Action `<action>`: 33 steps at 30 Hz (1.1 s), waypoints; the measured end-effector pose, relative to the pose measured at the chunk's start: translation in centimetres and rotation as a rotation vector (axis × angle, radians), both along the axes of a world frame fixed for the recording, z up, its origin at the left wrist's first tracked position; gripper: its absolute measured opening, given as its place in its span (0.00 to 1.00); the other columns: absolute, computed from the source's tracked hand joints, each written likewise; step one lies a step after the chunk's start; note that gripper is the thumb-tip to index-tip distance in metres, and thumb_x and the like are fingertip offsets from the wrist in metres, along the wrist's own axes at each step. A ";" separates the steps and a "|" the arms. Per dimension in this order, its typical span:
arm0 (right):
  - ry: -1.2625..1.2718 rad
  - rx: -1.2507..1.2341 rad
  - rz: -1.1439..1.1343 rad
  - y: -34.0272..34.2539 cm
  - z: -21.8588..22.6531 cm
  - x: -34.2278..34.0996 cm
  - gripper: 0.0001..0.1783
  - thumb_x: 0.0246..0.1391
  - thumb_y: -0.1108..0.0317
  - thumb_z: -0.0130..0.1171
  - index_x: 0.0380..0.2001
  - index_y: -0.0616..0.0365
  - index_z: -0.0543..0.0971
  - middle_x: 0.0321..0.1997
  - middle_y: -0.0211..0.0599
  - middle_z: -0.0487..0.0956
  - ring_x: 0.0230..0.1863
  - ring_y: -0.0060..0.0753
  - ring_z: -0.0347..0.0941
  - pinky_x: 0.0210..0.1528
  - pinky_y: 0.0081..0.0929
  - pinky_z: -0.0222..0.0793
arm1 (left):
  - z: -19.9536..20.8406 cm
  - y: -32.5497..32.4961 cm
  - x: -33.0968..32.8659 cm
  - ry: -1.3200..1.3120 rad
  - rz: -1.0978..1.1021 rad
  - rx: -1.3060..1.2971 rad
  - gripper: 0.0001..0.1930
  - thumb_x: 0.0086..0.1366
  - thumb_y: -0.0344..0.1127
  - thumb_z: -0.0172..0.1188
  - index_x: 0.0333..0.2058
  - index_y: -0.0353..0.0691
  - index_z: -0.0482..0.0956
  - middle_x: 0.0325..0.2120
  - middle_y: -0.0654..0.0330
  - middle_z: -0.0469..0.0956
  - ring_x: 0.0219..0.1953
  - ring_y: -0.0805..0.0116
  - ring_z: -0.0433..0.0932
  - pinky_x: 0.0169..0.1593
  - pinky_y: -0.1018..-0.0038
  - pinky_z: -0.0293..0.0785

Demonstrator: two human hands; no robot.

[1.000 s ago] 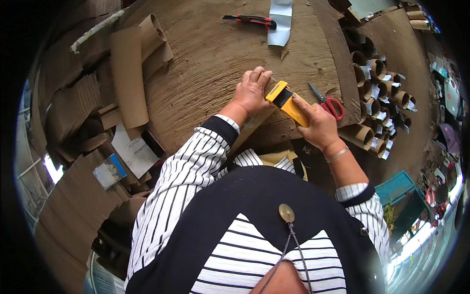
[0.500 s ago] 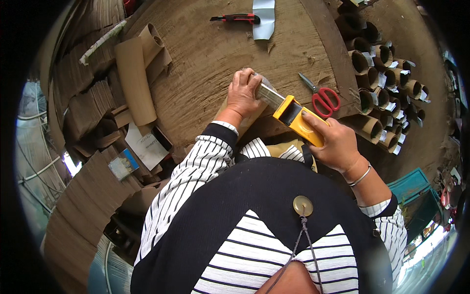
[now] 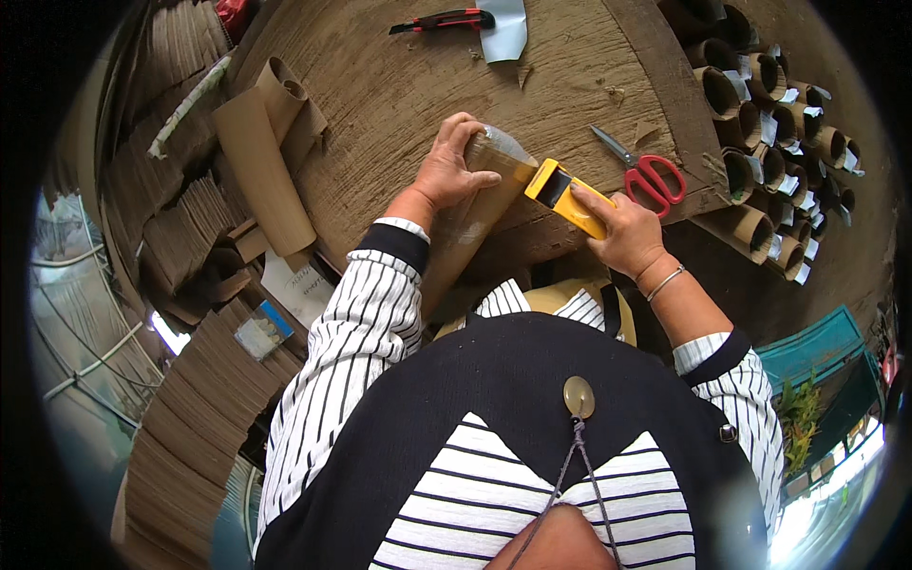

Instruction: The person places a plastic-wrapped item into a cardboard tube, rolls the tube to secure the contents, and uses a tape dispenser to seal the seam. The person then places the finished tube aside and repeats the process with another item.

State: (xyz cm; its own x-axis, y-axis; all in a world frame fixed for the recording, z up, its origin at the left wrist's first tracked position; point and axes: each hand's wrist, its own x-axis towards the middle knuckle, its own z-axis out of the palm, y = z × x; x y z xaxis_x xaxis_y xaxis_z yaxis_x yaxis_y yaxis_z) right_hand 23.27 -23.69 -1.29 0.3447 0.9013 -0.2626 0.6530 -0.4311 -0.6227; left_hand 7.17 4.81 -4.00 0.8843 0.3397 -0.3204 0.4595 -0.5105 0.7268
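My left hand (image 3: 445, 171) grips a brown cardboard tube (image 3: 465, 226), fingers curled at its far end and thumb lying across it. Clear shiny film (image 3: 506, 142) covers that end. In my right hand (image 3: 627, 231) is a yellow hand tool (image 3: 570, 199) with a dark recess in its front part. The tool's front touches or nearly touches the tube's end; I cannot tell which. Red-handled scissors (image 3: 651, 180) lie partly open, right of the tool. Farther off, a red and black utility knife (image 3: 442, 21) rests with its handle over a white paper (image 3: 503, 30).
Everything lies on a worn wooden table (image 3: 380, 95). Loose cardboard tubes (image 3: 261, 171) lie on its left, beside stacked cardboard sheets (image 3: 195, 408). Many tubes with white tags (image 3: 765, 128) are piled at the right. A teal crate (image 3: 807, 351) stands at lower right.
A shiny strip that stretched between the tube's end and the yellow tool no longer shows. The tool has come closer to the tube, and my left thumb now reaches across it.
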 end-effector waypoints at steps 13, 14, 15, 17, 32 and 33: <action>-0.043 0.188 -0.045 8.7 1.2 -3.6 0.44 0.36 0.62 0.73 0.61 0.26 0.72 0.29 0.36 0.71 0.27 0.42 0.76 0.30 0.36 0.75 | 2.1 7.9 -3.2 0.138 0.127 -0.368 0.46 0.52 0.31 0.67 0.69 0.47 0.54 0.69 0.56 0.53 0.71 0.56 0.53 0.71 0.61 0.54; -0.042 0.199 -0.051 9.5 1.3 -3.9 0.44 0.36 0.62 0.73 0.61 0.26 0.72 0.29 0.36 0.71 0.27 0.42 0.76 0.30 0.36 0.75 | 2.9 6.8 -3.2 0.168 0.036 -0.133 0.47 0.52 0.33 0.67 0.70 0.48 0.52 0.70 0.55 0.51 0.71 0.53 0.52 0.71 0.61 0.54; -0.042 0.209 -0.057 10.4 1.2 -4.0 0.43 0.36 0.62 0.73 0.61 0.26 0.72 0.29 0.36 0.72 0.28 0.42 0.76 0.30 0.37 0.75 | 3.5 5.7 -2.8 0.198 -0.056 0.103 0.48 0.52 0.34 0.67 0.70 0.48 0.50 0.70 0.54 0.50 0.71 0.51 0.51 0.71 0.60 0.53; -0.033 0.226 -0.051 11.4 1.4 -4.2 0.43 0.37 0.62 0.72 0.61 0.26 0.72 0.29 0.37 0.72 0.28 0.42 0.77 0.30 0.37 0.75 | 3.2 4.0 -1.6 0.269 0.060 0.269 0.54 0.47 0.42 0.71 0.71 0.52 0.48 0.67 0.50 0.52 0.69 0.45 0.53 0.68 0.56 0.57; -0.059 0.129 0.040 10.6 3.0 -2.5 0.42 0.37 0.65 0.71 0.61 0.30 0.73 0.29 0.37 0.73 0.28 0.43 0.76 0.30 0.37 0.75 | 1.5 0.8 -2.0 0.133 0.296 0.440 0.57 0.42 0.58 0.75 0.66 0.43 0.54 0.65 0.46 0.58 0.66 0.46 0.60 0.67 0.56 0.59; -0.082 0.108 0.057 10.2 3.3 -2.5 0.42 0.37 0.65 0.71 0.61 0.30 0.73 0.28 0.37 0.73 0.28 0.42 0.76 0.30 0.37 0.75 | 1.3 -0.2 -2.0 0.174 0.347 0.488 0.58 0.43 0.60 0.74 0.67 0.42 0.52 0.65 0.47 0.58 0.66 0.46 0.60 0.67 0.55 0.58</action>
